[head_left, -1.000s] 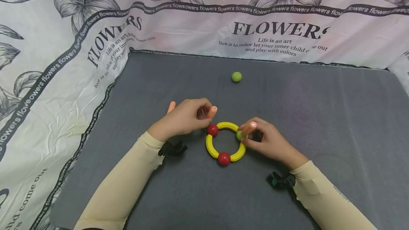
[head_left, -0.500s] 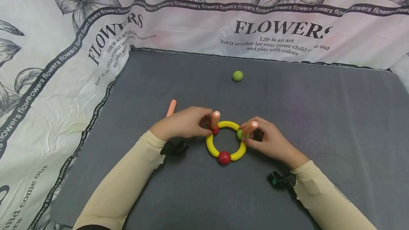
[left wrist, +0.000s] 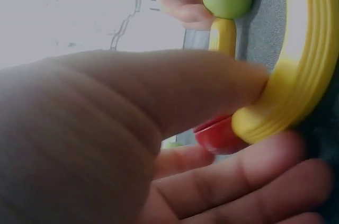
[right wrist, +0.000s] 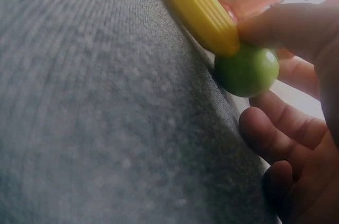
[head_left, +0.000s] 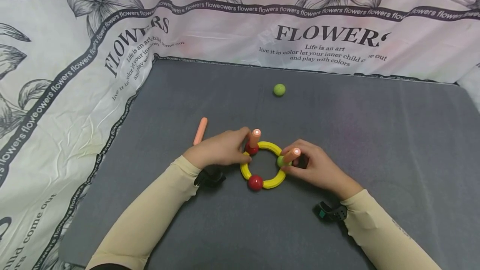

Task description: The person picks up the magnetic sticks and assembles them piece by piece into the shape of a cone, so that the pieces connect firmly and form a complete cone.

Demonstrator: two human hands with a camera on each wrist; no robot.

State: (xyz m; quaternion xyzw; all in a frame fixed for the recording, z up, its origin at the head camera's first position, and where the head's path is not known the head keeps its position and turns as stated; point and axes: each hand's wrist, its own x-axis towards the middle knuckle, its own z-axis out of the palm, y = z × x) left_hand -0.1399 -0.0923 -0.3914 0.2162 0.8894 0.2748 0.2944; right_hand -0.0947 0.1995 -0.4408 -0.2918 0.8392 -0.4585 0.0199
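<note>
A toy ring of yellow curved rods (head_left: 273, 182) joined by balls lies on the table. One red ball (head_left: 256, 183) is at its near side, another red ball (head_left: 252, 149) at its far left, and a green ball (head_left: 282, 161) at its right. An orange rod (head_left: 255, 138) rises from the far-left ball, and a second orange rod (head_left: 291, 155) tilts up from the green one. My left hand (head_left: 221, 147) pinches the ring beside the far-left ball, thumb (left wrist: 233, 81) on a yellow rod. At the green ball, my right hand (head_left: 318, 166) pinches the ring between thumb and fingers.
A loose orange rod (head_left: 200, 131) lies on the grey table (head_left: 375, 145) behind the left wrist. Farther back sits a loose green ball (head_left: 279, 90). A flower-printed sheet (head_left: 225, 28) borders the table at the back and left.
The left hand has brought its orange rod onto the far-left red ball, then moved its grip down to the ring. The ring has shifted slightly left, and the right hand keeps its place.
</note>
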